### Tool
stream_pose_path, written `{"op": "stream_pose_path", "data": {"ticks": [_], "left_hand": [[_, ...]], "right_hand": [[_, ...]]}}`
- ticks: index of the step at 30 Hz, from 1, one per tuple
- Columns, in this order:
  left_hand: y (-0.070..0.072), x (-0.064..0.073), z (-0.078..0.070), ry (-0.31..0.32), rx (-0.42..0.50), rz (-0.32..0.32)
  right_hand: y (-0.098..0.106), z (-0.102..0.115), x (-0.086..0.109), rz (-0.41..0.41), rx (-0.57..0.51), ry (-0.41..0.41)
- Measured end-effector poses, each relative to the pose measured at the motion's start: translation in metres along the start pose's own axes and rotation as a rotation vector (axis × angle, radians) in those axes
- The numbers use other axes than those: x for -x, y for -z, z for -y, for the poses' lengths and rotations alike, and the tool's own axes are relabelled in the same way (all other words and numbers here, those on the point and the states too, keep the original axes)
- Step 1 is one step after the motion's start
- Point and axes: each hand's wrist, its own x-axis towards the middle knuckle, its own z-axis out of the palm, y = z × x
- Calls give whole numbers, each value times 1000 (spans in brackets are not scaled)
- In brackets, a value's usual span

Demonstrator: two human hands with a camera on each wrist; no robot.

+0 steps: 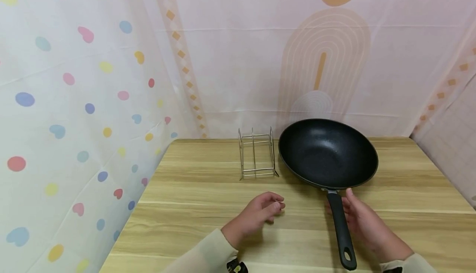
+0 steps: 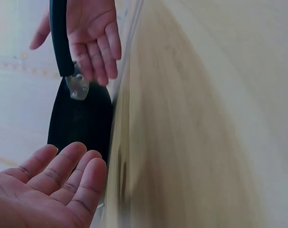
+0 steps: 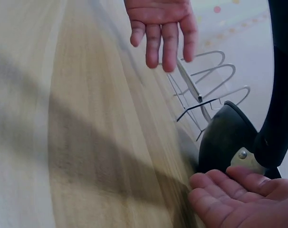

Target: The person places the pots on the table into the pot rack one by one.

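Frying pan (image 1: 327,153) sits on the worktop (image 1: 201,161) right of the wire rack (image 1: 254,155), its handle (image 1: 341,229) angled toward you, probably for easy reach. Your right hand (image 1: 366,223) is at the handle, fingers nearly straight, not wrapped round it; contact is unclear. Your left hand (image 1: 256,213) holds nothing, fingers relaxed. The pan looks black, round, faintly glossy.

From here I see a wood-grain surface (image 1: 201,207) under both hands. A metal wire rack (image 1: 254,157) stands on it, straight ahead of my left grip (image 1: 256,213). A black pan (image 1: 328,155) sits beside the rack, ahead and slightly left of my right grip (image 1: 366,225), its handle (image 1: 341,231) raised.
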Motion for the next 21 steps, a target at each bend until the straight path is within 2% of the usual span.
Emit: {"op": "stream_pose_path", "data": {"ticks": [5, 7, 14, 21], "left_hand": [[-10, -6, 3, 4, 9, 23], [-14, -10, 3, 10, 14, 34], [-28, -19, 2, 14, 56, 74], [-45, -28, -3, 53, 100, 108]], "right_hand": [[3, -6, -7, 101, -244, 23], [2, -6, -8, 123, -301, 19], [-12, 1, -8, 54, -288, -23], [-14, 3, -9, 93, -305, -51]]}}
